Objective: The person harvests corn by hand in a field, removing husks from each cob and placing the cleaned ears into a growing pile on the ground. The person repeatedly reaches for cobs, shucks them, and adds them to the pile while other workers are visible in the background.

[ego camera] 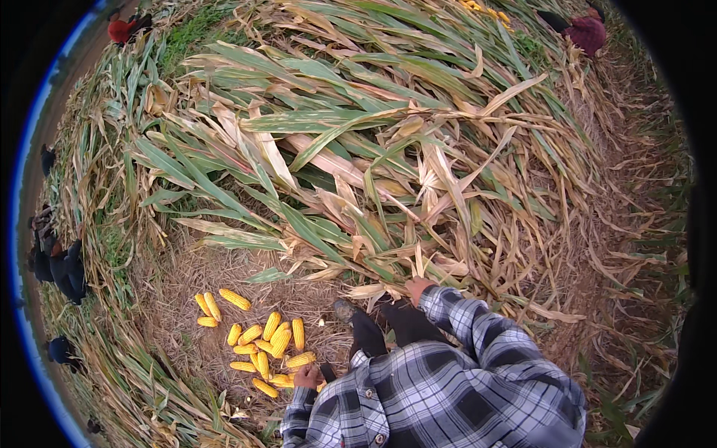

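My left hand (307, 376) is low beside a loose group of husked yellow corn ears (281, 341) on the ground. Its fingers curl close to the nearest ears, and whether one is in its grasp is unclear. A small dark object (327, 372) shows just right of that hand. My right hand (419, 289) reaches to the near edge of the cut corn stalks (325, 120), at pale dry husks (367, 291). The fingers are partly hidden among the leaves, so its grip cannot be made out.
Felled stalks with green and dry leaves lie across the field ahead. My shoe (343, 309) stands on straw-strewn soil. More yellow ears (498, 15) lie far off. People are around: one in red (119, 31), one in dark plaid (586, 35), several in dark clothes (68, 271) at left.
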`<move>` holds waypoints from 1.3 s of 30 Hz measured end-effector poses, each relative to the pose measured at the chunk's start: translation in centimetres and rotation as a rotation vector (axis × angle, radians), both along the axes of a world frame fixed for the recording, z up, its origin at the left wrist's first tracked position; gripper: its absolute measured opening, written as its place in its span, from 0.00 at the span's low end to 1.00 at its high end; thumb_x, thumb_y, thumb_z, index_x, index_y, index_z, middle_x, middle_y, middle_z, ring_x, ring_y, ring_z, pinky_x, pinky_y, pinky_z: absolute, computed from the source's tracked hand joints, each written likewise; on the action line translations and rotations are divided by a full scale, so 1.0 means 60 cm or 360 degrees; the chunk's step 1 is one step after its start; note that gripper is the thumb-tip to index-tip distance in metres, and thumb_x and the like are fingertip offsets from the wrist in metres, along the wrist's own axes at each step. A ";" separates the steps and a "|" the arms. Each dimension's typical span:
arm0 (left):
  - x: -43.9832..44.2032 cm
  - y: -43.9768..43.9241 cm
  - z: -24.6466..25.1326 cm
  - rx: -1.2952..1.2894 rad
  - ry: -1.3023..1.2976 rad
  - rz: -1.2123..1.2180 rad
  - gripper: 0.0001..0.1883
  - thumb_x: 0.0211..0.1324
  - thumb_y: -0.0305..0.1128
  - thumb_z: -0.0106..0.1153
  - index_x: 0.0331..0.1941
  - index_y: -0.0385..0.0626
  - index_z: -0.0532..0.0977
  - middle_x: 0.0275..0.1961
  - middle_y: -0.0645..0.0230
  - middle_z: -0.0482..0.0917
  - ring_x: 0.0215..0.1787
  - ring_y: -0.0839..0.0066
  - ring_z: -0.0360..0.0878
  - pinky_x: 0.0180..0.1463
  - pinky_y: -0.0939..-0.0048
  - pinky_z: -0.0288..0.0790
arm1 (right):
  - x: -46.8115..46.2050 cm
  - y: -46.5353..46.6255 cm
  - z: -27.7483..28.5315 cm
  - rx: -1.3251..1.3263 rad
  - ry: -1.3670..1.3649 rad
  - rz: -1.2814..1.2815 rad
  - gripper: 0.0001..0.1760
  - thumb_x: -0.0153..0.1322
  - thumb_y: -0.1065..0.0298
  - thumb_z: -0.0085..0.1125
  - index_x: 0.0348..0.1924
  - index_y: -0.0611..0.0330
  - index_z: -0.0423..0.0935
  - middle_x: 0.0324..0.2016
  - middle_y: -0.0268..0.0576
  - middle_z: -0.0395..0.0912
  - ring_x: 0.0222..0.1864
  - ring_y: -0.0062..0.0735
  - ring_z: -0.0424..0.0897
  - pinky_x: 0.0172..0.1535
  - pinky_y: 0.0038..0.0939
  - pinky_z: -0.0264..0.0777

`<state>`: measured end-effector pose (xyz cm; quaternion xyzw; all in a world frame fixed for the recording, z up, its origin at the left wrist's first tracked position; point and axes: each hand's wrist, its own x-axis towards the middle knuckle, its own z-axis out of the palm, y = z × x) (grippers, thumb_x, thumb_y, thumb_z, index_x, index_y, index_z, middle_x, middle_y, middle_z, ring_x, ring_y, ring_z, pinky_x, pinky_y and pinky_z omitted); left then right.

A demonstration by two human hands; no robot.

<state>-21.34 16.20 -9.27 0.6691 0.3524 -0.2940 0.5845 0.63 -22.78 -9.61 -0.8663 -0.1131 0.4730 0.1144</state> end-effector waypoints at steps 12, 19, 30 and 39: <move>0.007 -0.127 -0.148 0.0134 0.0551 0.0063 0.04 0.55 0.27 0.51 0.30 0.39 0.70 0.27 0.65 0.76 0.24 0.77 0.76 0.28 0.77 0.71 | 0.216 -0.198 -0.414 -0.0202 -0.0517 -0.1033 0.34 0.58 0.62 0.57 0.55 0.63 0.60 0.51 0.51 0.65 0.55 0.46 0.64 0.56 0.38 0.60; 0.227 -0.194 -0.286 0.0230 0.0048 -0.0335 0.05 0.55 0.27 0.53 0.33 0.38 0.70 0.27 0.67 0.77 0.27 0.79 0.75 0.32 0.76 0.71 | 0.131 -0.074 -0.511 0.0021 -0.0306 -0.0757 0.34 0.54 0.61 0.60 0.53 0.56 0.61 0.45 0.49 0.70 0.53 0.45 0.66 0.52 0.42 0.57; 0.603 -0.424 -0.489 0.1218 -0.0614 -0.2582 0.18 0.49 0.42 0.55 0.43 0.47 0.74 0.49 0.60 0.72 0.50 0.62 0.69 0.48 0.64 0.68 | -0.001 -0.020 -0.421 0.0508 0.0052 -0.0582 0.33 0.57 0.62 0.58 0.53 0.64 0.61 0.44 0.51 0.68 0.50 0.46 0.68 0.51 0.42 0.63; 0.491 -0.359 -0.484 0.0985 -0.0023 -0.2757 0.27 0.47 0.56 0.54 0.47 0.53 0.73 0.43 0.56 0.72 0.48 0.58 0.70 0.49 0.61 0.67 | 0.139 -0.192 -0.616 0.0477 -0.0533 -0.2406 0.19 0.60 0.72 0.53 0.44 0.67 0.70 0.35 0.49 0.77 0.39 0.36 0.77 0.45 0.29 0.69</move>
